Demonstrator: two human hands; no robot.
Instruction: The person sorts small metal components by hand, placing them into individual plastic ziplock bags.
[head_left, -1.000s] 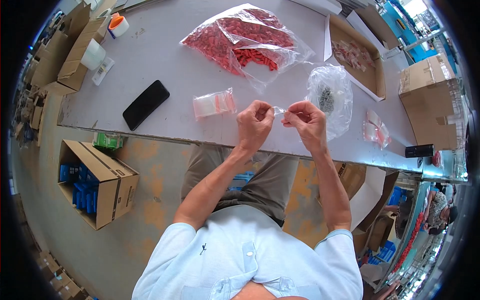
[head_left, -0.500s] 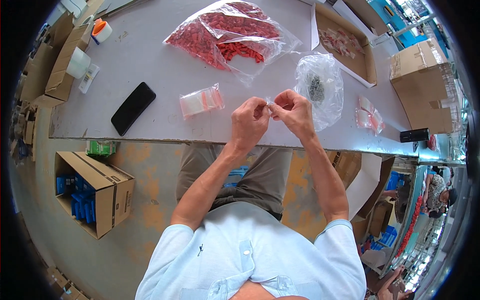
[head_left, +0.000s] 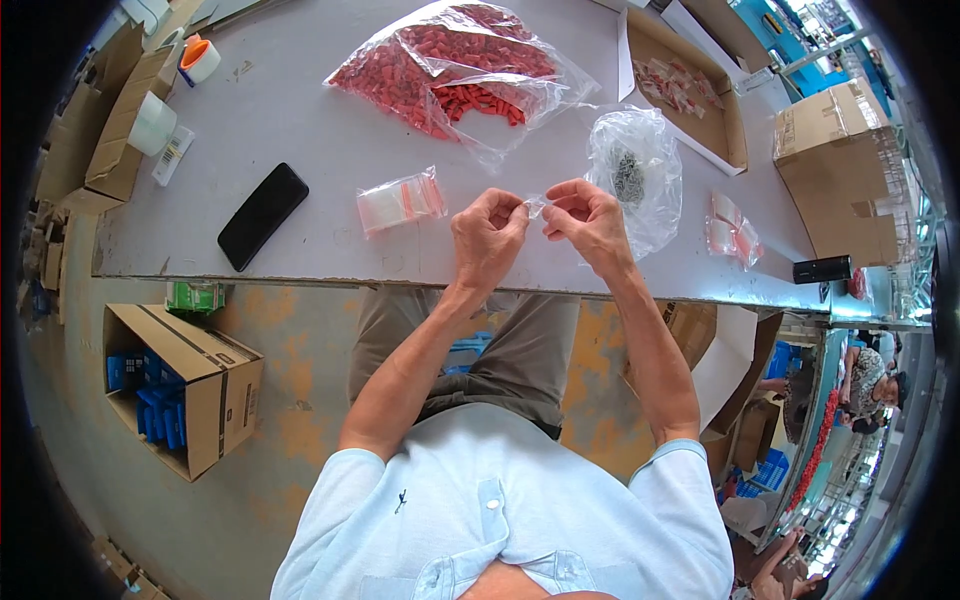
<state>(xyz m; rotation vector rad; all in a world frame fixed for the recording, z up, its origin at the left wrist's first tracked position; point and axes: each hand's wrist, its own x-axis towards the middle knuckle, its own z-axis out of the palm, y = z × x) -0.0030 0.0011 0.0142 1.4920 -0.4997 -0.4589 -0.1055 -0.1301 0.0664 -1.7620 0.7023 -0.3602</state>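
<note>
Above the table's front edge, my left hand pinches a small clear plastic bag between thumb and forefinger. My right hand is closed beside the bag, its thumb and fingertips drawn together; whatever they hold is too small to make out. Just past my right hand lies an open clear bag with a heap of small metal pieces in it. To the left of my left hand is a pack of small clear bags with red edges. A large clear bag of small red pieces lies beyond both hands.
A shallow cardboard tray with small filled bags stands far right, near more small bags, a taped carton and a black cylinder. At left lie a black phone and tape rolls. An open carton stands on the floor.
My hands have drawn slightly apart. The left has shifted a little left with the small clear bag, which now shows more between the fingertips.
</note>
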